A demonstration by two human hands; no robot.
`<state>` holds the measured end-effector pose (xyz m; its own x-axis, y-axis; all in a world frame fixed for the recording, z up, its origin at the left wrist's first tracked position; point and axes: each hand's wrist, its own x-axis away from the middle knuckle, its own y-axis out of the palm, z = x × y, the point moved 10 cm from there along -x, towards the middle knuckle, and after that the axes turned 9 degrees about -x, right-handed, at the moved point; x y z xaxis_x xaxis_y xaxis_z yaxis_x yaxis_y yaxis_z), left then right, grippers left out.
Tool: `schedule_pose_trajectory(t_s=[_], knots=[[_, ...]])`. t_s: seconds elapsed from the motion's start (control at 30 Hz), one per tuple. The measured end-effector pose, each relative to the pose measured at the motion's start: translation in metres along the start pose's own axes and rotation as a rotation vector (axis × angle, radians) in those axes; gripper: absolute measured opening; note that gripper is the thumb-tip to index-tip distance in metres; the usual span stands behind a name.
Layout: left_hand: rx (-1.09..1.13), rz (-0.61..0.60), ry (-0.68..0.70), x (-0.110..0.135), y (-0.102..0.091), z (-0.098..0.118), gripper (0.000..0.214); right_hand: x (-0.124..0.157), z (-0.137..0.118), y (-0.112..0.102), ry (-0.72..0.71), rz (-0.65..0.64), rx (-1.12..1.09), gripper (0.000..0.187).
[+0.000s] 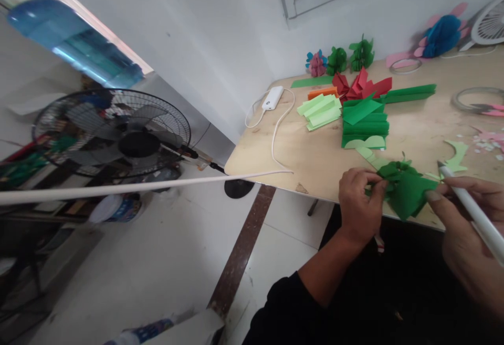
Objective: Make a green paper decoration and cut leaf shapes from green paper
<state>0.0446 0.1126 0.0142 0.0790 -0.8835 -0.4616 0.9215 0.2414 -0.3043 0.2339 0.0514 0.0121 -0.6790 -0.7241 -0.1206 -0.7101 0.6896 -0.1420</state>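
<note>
Fingers (377,191) of left hand (359,203) pinch green paper (408,197); right hand (466,229) grips pen (471,209), thumb (436,199) against paper's edge, apparently to steady it.

The right edge cut off the white desk fan (490,25) and the white pen (473,212).
The left hand (360,203) covered one side of the green paper craft (407,195) (its folds were too blurred to count), and the white cable (118,189) ran past the left edge.
</note>
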Motion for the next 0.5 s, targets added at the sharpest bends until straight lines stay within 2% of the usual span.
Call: schedule_pose_trajectory(t_s=[0.23,0.43,0.5], knots=[[0.018,-0.042,0.043,-0.004,0.0,0.002,0.009,0.001,-0.008,-0.008,0.0,0.057,0.122,0.032],[0.064,-0.043,-0.025,-0.009,-0.008,-0.007,0.009,-0.006,-0.01,-0.005,0.069,0.011,-0.038,0.036],[0.089,-0.049,-0.061,-0.009,-0.008,-0.01,0.008,-0.006,-0.022,-0.003,0.008,-0.01,-0.04,0.039]])
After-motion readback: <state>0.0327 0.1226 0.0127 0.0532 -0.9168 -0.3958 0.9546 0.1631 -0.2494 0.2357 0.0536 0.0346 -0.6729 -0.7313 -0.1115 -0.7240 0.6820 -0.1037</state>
